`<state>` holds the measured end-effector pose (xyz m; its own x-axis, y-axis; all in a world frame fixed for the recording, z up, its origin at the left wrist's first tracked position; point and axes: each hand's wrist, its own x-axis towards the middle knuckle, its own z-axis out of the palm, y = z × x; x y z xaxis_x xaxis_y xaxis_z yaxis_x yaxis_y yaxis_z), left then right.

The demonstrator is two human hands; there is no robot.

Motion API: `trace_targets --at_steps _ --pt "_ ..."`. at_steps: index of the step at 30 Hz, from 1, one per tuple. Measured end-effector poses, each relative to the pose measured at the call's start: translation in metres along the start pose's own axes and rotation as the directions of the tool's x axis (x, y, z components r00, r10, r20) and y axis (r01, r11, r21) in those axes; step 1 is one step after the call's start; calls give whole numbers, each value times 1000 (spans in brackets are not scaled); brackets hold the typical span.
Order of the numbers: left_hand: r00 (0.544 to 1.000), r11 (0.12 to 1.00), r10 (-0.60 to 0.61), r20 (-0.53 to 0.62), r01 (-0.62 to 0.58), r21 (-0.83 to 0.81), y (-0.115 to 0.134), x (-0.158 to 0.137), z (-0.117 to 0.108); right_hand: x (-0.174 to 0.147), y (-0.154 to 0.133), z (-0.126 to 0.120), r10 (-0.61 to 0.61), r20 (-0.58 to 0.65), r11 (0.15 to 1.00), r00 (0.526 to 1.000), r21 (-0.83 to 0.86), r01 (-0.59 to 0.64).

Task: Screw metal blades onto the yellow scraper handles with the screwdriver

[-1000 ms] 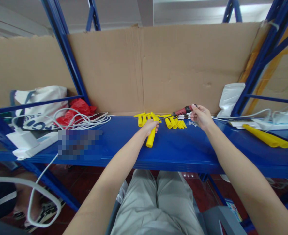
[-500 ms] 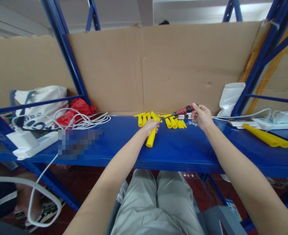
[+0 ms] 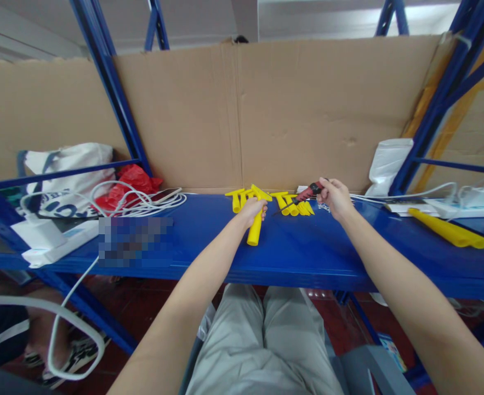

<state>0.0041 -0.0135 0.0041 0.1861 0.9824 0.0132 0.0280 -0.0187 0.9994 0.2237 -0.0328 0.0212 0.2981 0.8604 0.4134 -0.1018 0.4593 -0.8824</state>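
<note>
My left hand [image 3: 253, 213] is closed around the handle of a yellow T-shaped plastic tool [image 3: 254, 233], its crosspiece pointing away from me. In my right hand [image 3: 335, 198] is a screwdriver [image 3: 308, 192] with a red and black handle, gripped by the fingers near its rear end. Its dark shaft slants down to the left, and the tip is apart from the held tool. Behind my hands lie several more yellow T-shaped tools [image 3: 282, 202] and small pointed yellow pieces [image 3: 306, 208]. Tiny metallic parts [image 3: 324, 207], possibly screws, lie beside my right hand.
A cardboard sheet [image 3: 307, 115] stands along the back of the blue shelf [image 3: 307, 258]. On the left are a power strip [image 3: 61, 247], coiled white cable [image 3: 155, 206], a red plastic bag [image 3: 137, 181] and a cloth bag [image 3: 77, 164]. Two yellow cones [image 3: 447, 229] lie at right.
The screwdriver's tip has come away from the yellow tool's head and dropped lower, to the right of my left hand. My right hand has shifted slightly left; my left hand barely moved.
</note>
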Motion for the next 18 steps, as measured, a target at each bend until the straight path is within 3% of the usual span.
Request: trace_targets --at_steps 5,8,10,12,18 --pt "1000 1000 -2 -6 2 14 0 -1 1 -4 6 1 225 133 969 965 -138 -206" --pt "1000 1000 0 -11 0 15 1 -2 1 -6 9 -2 410 278 894 869 -312 -322" --pt "1000 1000 3 -6 -3 14 2 -2 1 -9 12 -4 491 369 848 789 -412 -335" --pt "1000 1000 5 -3 -5 10 2 -3 1 -11 16 -3 521 416 824 745 -474 -312" --pt "1000 1000 -10 -7 10 6 2 -3 2 -15 22 1 493 419 804 763 -555 -215"
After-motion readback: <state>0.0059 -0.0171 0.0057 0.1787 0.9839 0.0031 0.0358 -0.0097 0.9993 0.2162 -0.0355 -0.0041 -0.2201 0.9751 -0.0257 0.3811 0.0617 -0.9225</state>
